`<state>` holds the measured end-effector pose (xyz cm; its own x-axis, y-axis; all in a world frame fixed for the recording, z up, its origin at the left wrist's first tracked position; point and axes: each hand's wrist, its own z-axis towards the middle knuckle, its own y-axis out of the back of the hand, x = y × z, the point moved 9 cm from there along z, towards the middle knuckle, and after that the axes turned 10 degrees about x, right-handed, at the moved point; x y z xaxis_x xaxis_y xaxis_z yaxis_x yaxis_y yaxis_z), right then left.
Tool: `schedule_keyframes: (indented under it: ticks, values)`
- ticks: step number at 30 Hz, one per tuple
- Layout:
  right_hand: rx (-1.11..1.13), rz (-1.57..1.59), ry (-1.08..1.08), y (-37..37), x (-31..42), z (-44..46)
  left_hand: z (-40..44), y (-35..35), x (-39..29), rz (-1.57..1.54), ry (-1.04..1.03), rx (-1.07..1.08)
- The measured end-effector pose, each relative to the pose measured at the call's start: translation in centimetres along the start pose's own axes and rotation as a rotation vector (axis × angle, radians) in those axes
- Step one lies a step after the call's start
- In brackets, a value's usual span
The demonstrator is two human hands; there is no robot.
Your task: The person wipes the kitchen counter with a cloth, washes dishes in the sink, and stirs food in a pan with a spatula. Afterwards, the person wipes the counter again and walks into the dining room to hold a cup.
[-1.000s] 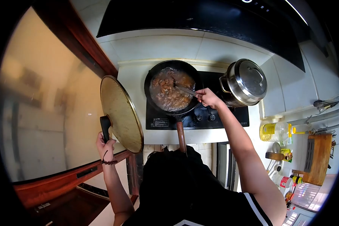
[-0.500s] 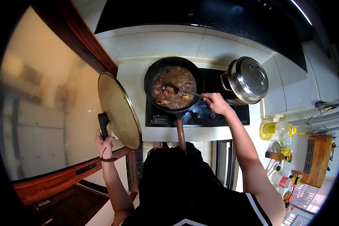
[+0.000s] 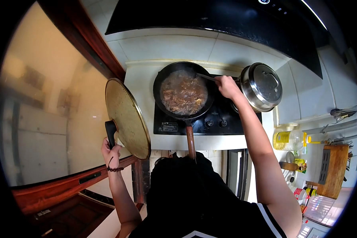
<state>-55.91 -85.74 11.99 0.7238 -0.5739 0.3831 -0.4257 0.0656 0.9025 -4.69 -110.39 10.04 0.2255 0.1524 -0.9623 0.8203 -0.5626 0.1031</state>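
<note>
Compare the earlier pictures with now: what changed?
The right hand, gripping the utensil, has moved it from amid the food toward the far right edge of the pan. Nothing was let go. The left hand still holds the lid.

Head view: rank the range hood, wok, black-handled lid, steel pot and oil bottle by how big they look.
Largest to smallest:
1. Range hood
2. Wok and black-handled lid: too close to rank, the lid seen at a slant
3. Steel pot
4. Oil bottle
</note>
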Motion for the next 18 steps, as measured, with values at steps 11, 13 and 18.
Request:
schedule_keyframes:
  ticks: [11,13,18]
  values:
    - [0.085,-0.040,0.174,-2.7,5.2,0.6,0.8,0.6,1.5,-0.013,0.008,-0.019]
    - [0.092,0.010,0.185,-2.6,5.4,-0.2,1.1,0.9,1.9,-0.008,-0.001,-0.034]
    - [0.091,0.199,0.123,-4.4,2.0,-1.4,1.3,1.0,2.4,-0.031,0.012,-0.028]
